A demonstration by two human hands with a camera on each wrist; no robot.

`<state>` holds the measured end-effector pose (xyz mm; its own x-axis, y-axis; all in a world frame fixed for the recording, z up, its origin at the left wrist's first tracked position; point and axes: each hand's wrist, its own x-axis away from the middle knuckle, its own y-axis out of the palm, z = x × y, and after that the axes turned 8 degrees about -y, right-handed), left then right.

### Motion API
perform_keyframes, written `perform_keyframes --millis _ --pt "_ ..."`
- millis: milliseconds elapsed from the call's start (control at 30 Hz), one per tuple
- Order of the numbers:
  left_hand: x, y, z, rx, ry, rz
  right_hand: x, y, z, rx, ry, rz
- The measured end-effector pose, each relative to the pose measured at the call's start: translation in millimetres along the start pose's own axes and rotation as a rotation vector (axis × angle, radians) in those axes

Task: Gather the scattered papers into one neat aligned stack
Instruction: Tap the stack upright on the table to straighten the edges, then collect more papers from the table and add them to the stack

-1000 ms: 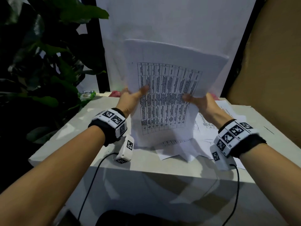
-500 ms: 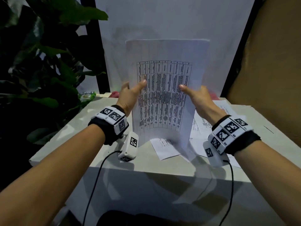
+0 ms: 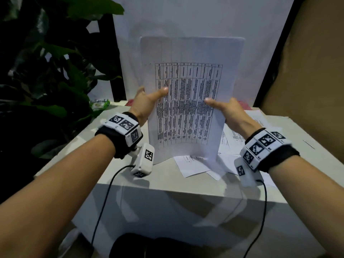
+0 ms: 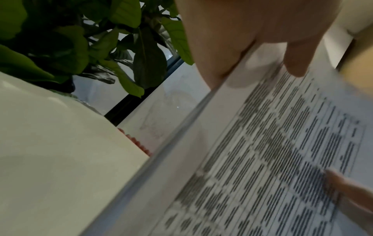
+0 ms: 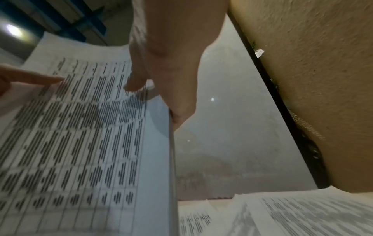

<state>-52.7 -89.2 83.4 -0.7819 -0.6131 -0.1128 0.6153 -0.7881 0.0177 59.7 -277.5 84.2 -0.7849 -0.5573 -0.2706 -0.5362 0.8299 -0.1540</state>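
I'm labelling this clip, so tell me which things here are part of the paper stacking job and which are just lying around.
Part of the job:
- held stack of papers, upright between left hand and right hand
- loose sheets on the table

Just lying about:
- leafy plant
- green packet
- brown board
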Motion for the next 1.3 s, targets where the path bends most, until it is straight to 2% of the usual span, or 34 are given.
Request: perform_keyframes --millis 100,167,267,333,433,600,733,866,933,1066,1300 --pt "17 6 3 -0.02 -0.038 -0.002 1 -1 4 0.084 0.048 -0.017" --pt "23 11 10 -0.032 -0.037 0.045 -2 0 -1 0.087 0.047 0.013" --pt "21 14 14 0.005 -0.019 0.02 -10 1 -4 0.08 0.024 0.06" --pt "20 13 7 0.013 -0.035 0.054 -9 1 4 0.103 0.062 0.014" --pt "18 8 -19 -0.008 -0.068 0.025 -2 5 23 0.151 0.154 -0.096" --pt "26 6 -62 -0.198 -0.075 -0.029 -2 6 34 0.242 0.19 -0.103" --pt "21 3 -64 -0.177 -0.048 0.023 -8 -22 40 0.46 0.237 -0.284" --pt "14 -1 -66 -0.178 -0.018 0.045 -4 -87 58 0.934 0.449 -0.181" --pt "12 -2 -69 -0.157 -0.012 0.044 4 -122 70 1.062 0.566 -0.155" --pt "9 -4 -73 -0.094 -0.021 0.056 18 -158 92 1.119 0.744 -0.136" --pt "11 -5 -71 -0.1 -0.023 0.064 7 -165 108 0.985 0.781 -0.046"
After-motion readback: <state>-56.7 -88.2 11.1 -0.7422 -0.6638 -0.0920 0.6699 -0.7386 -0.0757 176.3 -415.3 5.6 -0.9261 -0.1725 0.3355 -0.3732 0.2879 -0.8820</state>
